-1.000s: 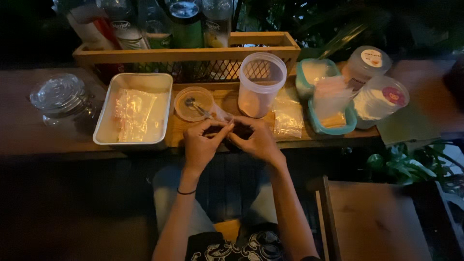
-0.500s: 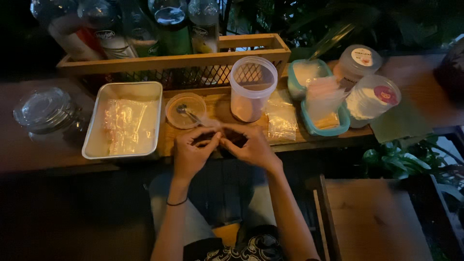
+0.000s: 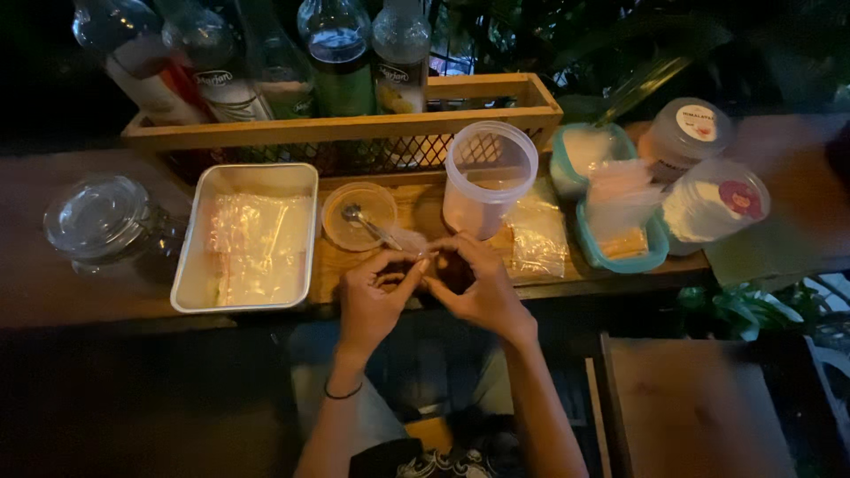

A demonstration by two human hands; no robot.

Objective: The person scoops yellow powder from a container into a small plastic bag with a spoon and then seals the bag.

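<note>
I see my left hand [image 3: 376,296] and right hand [image 3: 474,288] meeting at the tabletop's near edge, fingers curled and pinched together on a small clear plastic bag [image 3: 414,243] with something dark between the palms; what it is I cannot tell. The bag looks light, limp and slippery, best gripped by its top edge. It sits just before the small bowl [image 3: 359,215].
</note>
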